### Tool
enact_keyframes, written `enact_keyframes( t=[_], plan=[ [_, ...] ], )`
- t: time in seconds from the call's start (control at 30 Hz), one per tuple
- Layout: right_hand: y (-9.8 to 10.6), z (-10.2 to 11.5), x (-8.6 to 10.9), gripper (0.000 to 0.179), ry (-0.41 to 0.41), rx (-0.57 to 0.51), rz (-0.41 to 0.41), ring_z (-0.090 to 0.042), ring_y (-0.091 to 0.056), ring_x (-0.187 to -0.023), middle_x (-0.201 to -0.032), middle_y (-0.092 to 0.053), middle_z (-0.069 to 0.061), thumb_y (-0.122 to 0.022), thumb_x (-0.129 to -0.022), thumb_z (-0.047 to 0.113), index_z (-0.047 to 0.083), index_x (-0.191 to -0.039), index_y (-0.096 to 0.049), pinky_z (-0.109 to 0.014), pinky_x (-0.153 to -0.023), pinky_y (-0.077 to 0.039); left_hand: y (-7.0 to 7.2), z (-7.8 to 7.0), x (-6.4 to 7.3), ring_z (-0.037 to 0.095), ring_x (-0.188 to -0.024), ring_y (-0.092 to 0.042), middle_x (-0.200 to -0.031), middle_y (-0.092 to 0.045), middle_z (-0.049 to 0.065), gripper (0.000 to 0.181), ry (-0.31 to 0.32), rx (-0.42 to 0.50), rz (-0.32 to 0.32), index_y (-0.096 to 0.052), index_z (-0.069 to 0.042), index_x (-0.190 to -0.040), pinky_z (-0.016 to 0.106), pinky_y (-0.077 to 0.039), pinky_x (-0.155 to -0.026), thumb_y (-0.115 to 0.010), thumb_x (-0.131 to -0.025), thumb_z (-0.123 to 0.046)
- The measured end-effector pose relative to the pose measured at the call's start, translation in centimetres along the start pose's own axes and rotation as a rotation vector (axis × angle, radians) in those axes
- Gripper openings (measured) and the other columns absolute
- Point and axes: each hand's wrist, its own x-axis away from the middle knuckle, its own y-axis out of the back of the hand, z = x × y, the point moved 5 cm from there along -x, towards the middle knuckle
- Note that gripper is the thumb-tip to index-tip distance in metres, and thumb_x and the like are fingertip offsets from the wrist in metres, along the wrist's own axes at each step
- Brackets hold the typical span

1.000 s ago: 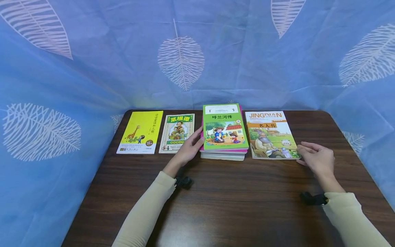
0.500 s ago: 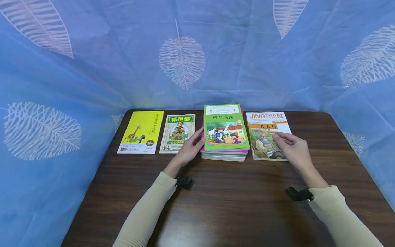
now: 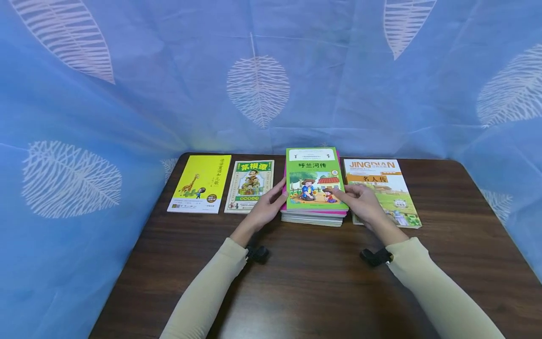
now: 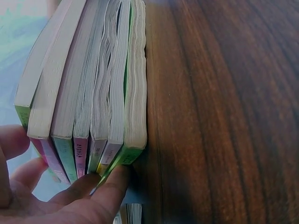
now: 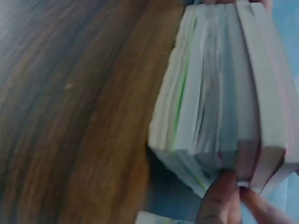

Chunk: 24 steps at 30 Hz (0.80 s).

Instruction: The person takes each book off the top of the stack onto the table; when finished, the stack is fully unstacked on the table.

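Note:
A stack of several books [image 3: 312, 218] stands near the table's back edge, topped by a green book [image 3: 313, 160] with two cartoon figures in hats. My left hand [image 3: 263, 207] touches the stack's left side. In the left wrist view its fingers [image 4: 112, 189] lie against the lower spines, and the thumb is beside the top books. My right hand [image 3: 366, 205] is at the stack's right side, overlapping an orange-and-white book [image 3: 394, 195]. In the right wrist view its fingertips [image 5: 219, 191] are at the stack's side. The page edges look slightly uneven.
Left of the stack lie a small green-and-cream book [image 3: 250, 183] and a yellow book [image 3: 201, 181] with a giraffe. All rest on a dark wooden table [image 3: 309, 278]. A blue curtain [image 3: 322, 94] with white leaf prints hangs behind it.
My right hand has moved left from the orange-and-white book's right edge, across that book, to the stack. My left hand stays at the stack's left side. The head view has shifted slightly.

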Motion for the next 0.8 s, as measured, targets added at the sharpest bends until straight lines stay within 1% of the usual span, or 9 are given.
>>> enact_keyframes(
  t=[0.17,0.23,0.3,0.4,0.5,0.53,0.67,0.73,0.8],
  plan=[
    [1.0,-0.5,0.3,0.095,-0.018,-0.049,-0.005,-0.043,-0.028,-0.159,-0.176,-0.014,-0.02,-0.065,-0.098,0.06,-0.002,-0.162,-0.032,-0.057,-0.126,-0.034,-0.4,-0.5,-0.4,0.027,-0.162,-0.027,-0.173,-0.032,-0.004,0.059,-0.037,-0.055,0.023,-0.028,-0.049,-0.163,0.053,-0.026,-0.131,-0.051,-0.109,-0.051],
    [1.2,-0.6,0.3,0.095,-0.024,-0.069,0.0,-0.041,-0.031,-0.157,-0.176,-0.016,-0.018,-0.065,-0.098,0.06,0.0,-0.164,-0.031,-0.051,-0.122,-0.042,-0.3,-0.7,-0.5,0.027,-0.162,-0.027,-0.173,-0.032,-0.001,0.063,-0.057,-0.057,0.021,-0.025,-0.044,-0.166,0.053,-0.026,-0.131,-0.052,-0.109,-0.047],
    [1.4,-0.6,0.3,0.095,-0.03,-0.079,0.001,-0.036,-0.038,-0.153,-0.175,-0.02,-0.017,-0.066,-0.098,0.061,0.003,-0.164,-0.031,-0.037,-0.111,-0.052,-0.2,-0.8,-0.6,0.027,-0.161,-0.029,-0.172,-0.034,0.003,0.068,-0.07,-0.043,0.017,-0.021,-0.036,-0.168,0.051,-0.027,-0.131,-0.054,-0.11,-0.041],
    [1.8,-0.7,0.4,0.094,-0.043,-0.094,-0.006,-0.017,-0.055,-0.133,-0.172,-0.03,-0.018,-0.066,-0.098,0.06,0.006,-0.165,-0.03,-0.019,-0.088,-0.054,-0.2,-0.8,-0.7,0.029,-0.158,-0.036,-0.17,-0.038,0.008,0.073,-0.067,-0.014,0.011,-0.016,-0.027,-0.17,0.049,-0.032,-0.129,-0.056,-0.109,-0.036],
    [2.4,-0.9,0.6,0.091,-0.053,-0.139,-0.006,0.0,-0.058,-0.093,-0.17,-0.036,-0.017,-0.066,-0.099,0.057,0.008,-0.166,-0.029,-0.017,-0.065,-0.049,-0.2,-0.6,-0.8,0.03,-0.155,-0.041,-0.169,-0.04,0.011,0.076,-0.051,-0.001,0.006,-0.015,-0.024,-0.171,0.048,-0.037,-0.126,-0.058,-0.109,-0.036],
    [2.6,-1.0,0.7,0.089,-0.051,-0.164,-0.003,0.005,-0.059,-0.086,-0.168,-0.039,-0.017,-0.066,-0.1,0.056,0.009,-0.166,-0.029,-0.017,-0.064,-0.051,-0.2,-0.6,-0.8,0.031,-0.155,-0.042,-0.168,-0.041,0.011,0.077,-0.046,0.0,0.005,-0.015,-0.024,-0.171,0.048,-0.038,-0.126,-0.058,-0.108,-0.036],
    [3.6,-1.7,1.1,0.082,-0.05,-0.256,-0.006,0.009,-0.065,-0.075,-0.132,-0.074,0.0,-0.066,-0.102,0.049,0.009,-0.165,-0.032,-0.019,-0.065,-0.057,-0.3,-0.4,-0.8,0.03,-0.154,-0.043,-0.168,-0.041,0.011,0.075,-0.026,-0.014,-0.001,-0.018,-0.022,-0.17,0.047,-0.037,-0.126,-0.058,-0.108,-0.036],
    [4.1,-2.2,1.3,0.081,-0.046,-0.312,-0.008,0.006,-0.072,-0.086,-0.107,-0.078,0.013,-0.066,-0.103,0.044,0.006,-0.164,-0.031,-0.02,-0.072,-0.061,-0.3,-0.3,-0.7,0.03,-0.155,-0.043,-0.168,-0.041,0.01,0.074,-0.018,-0.023,-0.001,-0.02,-0.021,-0.17,0.047,-0.036,-0.127,-0.058,-0.108,-0.037],
    [4.7,-2.8,1.5,0.081,-0.047,-0.367,-0.013,0.004,-0.074,-0.085,-0.094,-0.074,0.023,-0.066,-0.103,0.041,0.003,-0.164,-0.029,-0.02,-0.071,-0.062,-0.2,-0.2,-0.7,0.029,-0.155,-0.042,-0.169,-0.041,0.01,0.074,-0.009,-0.031,-0.002,-0.021,-0.02,-0.17,0.046,-0.035,-0.127,-0.057,-0.108,-0.038]
  ],
)
